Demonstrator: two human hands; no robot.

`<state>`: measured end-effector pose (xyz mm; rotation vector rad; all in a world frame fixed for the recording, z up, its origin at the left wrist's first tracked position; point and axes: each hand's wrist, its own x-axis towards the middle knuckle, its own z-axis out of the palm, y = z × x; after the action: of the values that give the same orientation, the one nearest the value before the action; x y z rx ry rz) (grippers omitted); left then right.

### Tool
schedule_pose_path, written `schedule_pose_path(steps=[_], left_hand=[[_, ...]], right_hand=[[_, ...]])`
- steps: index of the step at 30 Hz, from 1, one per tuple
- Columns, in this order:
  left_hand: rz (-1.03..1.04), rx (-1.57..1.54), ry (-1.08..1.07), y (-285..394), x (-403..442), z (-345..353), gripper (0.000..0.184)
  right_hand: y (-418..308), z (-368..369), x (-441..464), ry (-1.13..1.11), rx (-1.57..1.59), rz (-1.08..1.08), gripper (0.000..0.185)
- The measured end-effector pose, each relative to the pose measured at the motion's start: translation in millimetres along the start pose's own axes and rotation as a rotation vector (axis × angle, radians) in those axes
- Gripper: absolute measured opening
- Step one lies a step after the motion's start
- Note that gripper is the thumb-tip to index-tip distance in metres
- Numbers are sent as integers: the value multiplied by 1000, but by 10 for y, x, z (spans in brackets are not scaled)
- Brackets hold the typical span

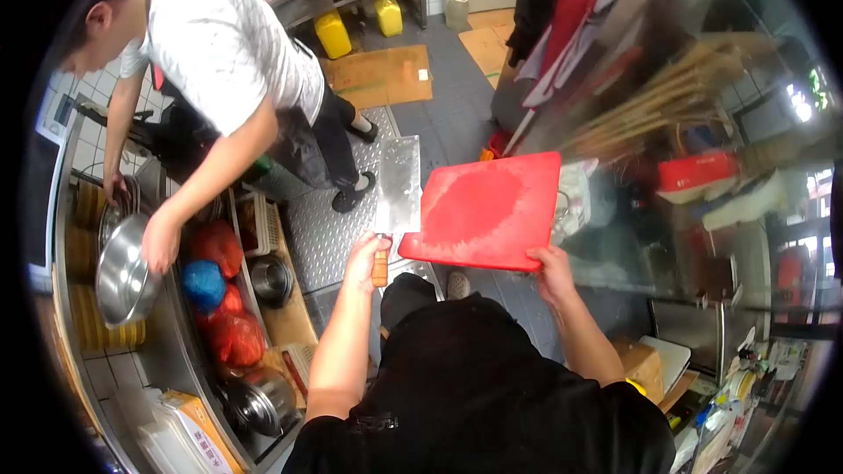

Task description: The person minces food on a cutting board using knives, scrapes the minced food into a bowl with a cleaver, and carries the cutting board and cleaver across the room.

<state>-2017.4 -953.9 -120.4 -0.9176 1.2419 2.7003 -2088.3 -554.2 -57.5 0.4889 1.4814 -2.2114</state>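
My left hand is wrapped round the wooden handle of a cleaver, whose broad metal blade points up and away from me. On the right, my right hand grips the near right corner of a red cutting board. A darker, wet-looking patch marks the middle of the board. The blade's right edge lies close beside the board's left side; whether they touch is unclear.
At the left, a person in a white shirt holds a metal bowl over a counter. Red and blue bags and a lidded pot stand nearby. Cardboard lies on the floor ahead; glass and shelving line the right.
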Motion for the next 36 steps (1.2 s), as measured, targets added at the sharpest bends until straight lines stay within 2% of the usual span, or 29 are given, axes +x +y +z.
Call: schedule_pose_path(steps=[4, 5, 7, 10, 11, 13, 15, 17, 23, 32, 36], left_hand=[[-21, -150, -124, 428, 660, 378, 39], [-9, -87, -146, 512, 863, 424, 28], [-8, -164, -87, 761, 1124, 704, 29], [-49, -154, -161, 1053, 1669, 718, 30], [-43, -200, -179, 1119, 1852, 724, 43], [-74, -164, -199, 1417, 2085, 826, 42], [-41, -241, -329, 1577, 2433, 860, 48], [-72, -210, -300, 1957, 2563, 1120, 39], [5, -259, -388, 2500, 3398, 1192, 41], [106, -203, -284, 3384, 5054, 1887, 47], [123, -228, -309, 3886, 5863, 2380, 51]], right_hand=[[-169, 544, 872, 35, -17, 5, 20], [-215, 667, 1121, 54, -32, 12, 20], [-277, 901, 1537, 74, -27, 29, 19], [-342, 1276, 2190, 66, -26, 20, 18], [-363, 1385, 2357, 62, -28, 18, 17], [-507, 1704, 2692, 69, 13, 40, 17], [-685, 2006, 3043, 75, 46, 41, 17], [-895, 2257, 3308, 84, 81, 41, 16], [-1433, 2704, 4449, 147, 45, 24, 15], [-2646, 3561, 6547, 96, 125, -92, 20], [-3482, 3957, 7364, 107, 107, -123, 18]])
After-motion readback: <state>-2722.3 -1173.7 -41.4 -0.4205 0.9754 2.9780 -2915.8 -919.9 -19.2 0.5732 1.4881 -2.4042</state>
